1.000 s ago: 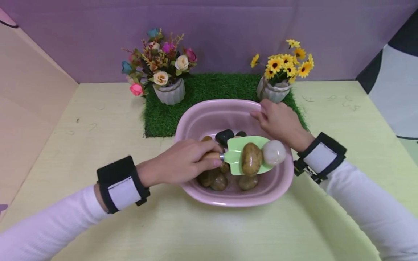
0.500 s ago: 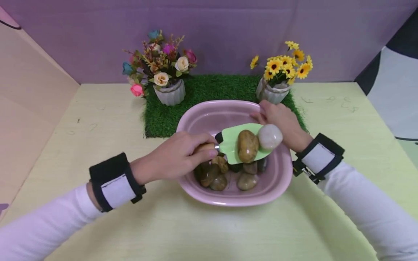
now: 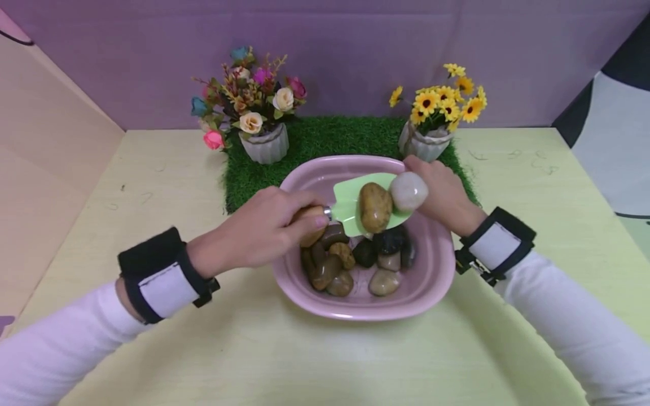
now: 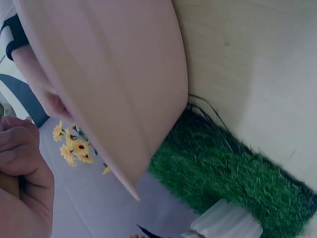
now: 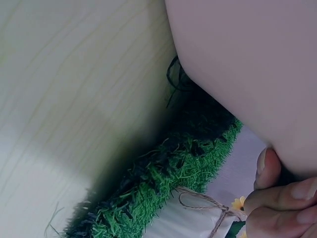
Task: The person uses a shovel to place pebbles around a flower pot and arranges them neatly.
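Observation:
My left hand (image 3: pixel 264 228) grips the wooden handle of a small trowel with a light green blade (image 3: pixel 347 204), held over the pink basin (image 3: pixel 363 312). Two stones lie on that blade: a brown oval stone (image 3: pixel 376 207) and a whitish round stone (image 3: pixel 408 192) at its tip. Below, on the basin's floor, sit several polished stones, among them a black stone (image 3: pixel 390 241) and a tan stone (image 3: pixel 384 282). My right hand (image 3: pixel 443 189) holds the basin's far right rim; in the right wrist view its fingers (image 5: pixel 282 198) curl at the rim from outside.
Behind the basin lies a green artificial grass mat (image 3: pixel 335 132). A pot of mixed flowers (image 3: pixel 264 144) stands on its left, a pot of yellow flowers (image 3: pixel 425 144) on its right, close to my right hand. A purple backdrop (image 3: pixel 345 56) closes off the table's back.
My left hand has moved the trowel with both stones up and to the left, away from the basin's right side. More stones in the basin are uncovered. The right hand stays on the rim.

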Available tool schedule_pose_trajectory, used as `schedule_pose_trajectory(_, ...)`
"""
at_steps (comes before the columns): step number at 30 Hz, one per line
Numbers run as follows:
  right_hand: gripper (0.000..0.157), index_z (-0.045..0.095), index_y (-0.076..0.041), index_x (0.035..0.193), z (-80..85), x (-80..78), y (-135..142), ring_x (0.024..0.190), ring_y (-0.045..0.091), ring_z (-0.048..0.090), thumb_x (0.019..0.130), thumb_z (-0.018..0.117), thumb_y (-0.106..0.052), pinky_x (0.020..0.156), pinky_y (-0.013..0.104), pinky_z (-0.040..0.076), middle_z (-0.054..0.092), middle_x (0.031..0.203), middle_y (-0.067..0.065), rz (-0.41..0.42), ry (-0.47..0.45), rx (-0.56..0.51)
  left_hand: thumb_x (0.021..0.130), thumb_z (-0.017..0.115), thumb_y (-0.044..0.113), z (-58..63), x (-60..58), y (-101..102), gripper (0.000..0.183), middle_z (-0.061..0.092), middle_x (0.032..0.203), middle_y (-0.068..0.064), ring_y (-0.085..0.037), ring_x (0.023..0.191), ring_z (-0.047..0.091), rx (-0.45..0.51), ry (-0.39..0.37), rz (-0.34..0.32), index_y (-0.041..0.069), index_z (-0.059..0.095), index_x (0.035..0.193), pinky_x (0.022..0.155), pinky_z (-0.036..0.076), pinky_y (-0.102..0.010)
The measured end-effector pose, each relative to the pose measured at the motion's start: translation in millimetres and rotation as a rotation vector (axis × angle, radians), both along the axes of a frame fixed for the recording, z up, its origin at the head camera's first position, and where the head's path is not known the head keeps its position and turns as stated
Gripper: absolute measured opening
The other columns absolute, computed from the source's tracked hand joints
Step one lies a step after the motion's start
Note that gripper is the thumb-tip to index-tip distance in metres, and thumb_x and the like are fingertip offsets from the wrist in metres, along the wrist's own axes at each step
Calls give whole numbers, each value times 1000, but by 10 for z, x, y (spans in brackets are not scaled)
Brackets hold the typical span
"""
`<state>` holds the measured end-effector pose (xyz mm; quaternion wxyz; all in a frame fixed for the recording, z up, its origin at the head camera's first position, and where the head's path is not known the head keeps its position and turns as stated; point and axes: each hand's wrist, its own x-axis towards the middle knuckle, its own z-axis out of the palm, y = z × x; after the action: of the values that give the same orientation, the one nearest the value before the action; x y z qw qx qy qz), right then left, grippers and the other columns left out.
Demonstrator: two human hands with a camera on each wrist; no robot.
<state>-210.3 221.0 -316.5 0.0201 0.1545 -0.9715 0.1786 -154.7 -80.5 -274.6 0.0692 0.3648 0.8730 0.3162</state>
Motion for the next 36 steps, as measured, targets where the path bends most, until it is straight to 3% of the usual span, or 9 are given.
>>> schedule_pose_trajectory(6, 27, 61, 2, 109, 2, -2, -36, 67, 35, 64, 96, 56, -22, 55, 47, 52, 64, 83, 23, -30, 16, 8, 102, 54, 26, 66, -68, -58, 29, 54, 63, 3, -7, 48, 40, -4, 17, 37, 10, 66, 124, 53, 35, -24)
schedule_pose_trajectory(10, 26, 62, 3, 109, -13, -4, -51, 56, 31, 60, 96, 52, -17, 48, 42, 48, 63, 73, 20, -36, 61, 14, 102, 53, 26, 112, -99, -90, 32, 66, 73, 1, -9, 48, 32, -6, 52, 59, 10, 65, 127, 52, 32, -25)
schedule_pose_trajectory(15, 19, 59, 0, 95, -9, 4, -60, 50, 25, 52, 97, 49, -16, 43, 35, 41, 52, 62, 12, -33, 68, 31, 102, 54, 26, 175, -117, -135, 29, 61, 67, -1, -10, 50, 39, -27, 94, 97, 9, 68, 121, 54, 36, -26)
schedule_pose_trajectory(19, 28, 53, -3, 86, -1, 0, -66, 51, 24, 51, 101, 53, -27, 43, 35, 41, 47, 63, 10, -35, 55, 55, 102, 55, 26, 203, -139, -186, 25, 58, 65, -1, -12, 51, 44, -31, 106, 135, 10, 71, 111, 54, 38, -28)
schedule_pose_trajectory(29, 30, 51, -5, 85, 8, -11, -58, 50, 23, 50, 101, 54, -31, 43, 34, 40, 47, 64, 9, -41, 26, 60, 103, 52, 25, 166, -253, -353, 25, 53, 63, -2, -13, 51, 43, -26, 126, 205, 9, 72, 104, 53, 35, -28)
schedule_pose_trajectory(36, 31, 52, -5, 87, 6, -19, -67, 50, 23, 50, 101, 53, -32, 43, 34, 40, 48, 64, 9, -40, 25, 62, 104, 49, 26, 104, -356, -482, 26, 49, 64, -4, -17, 55, 42, -61, 118, 296, 10, 68, 97, 58, 34, -32)
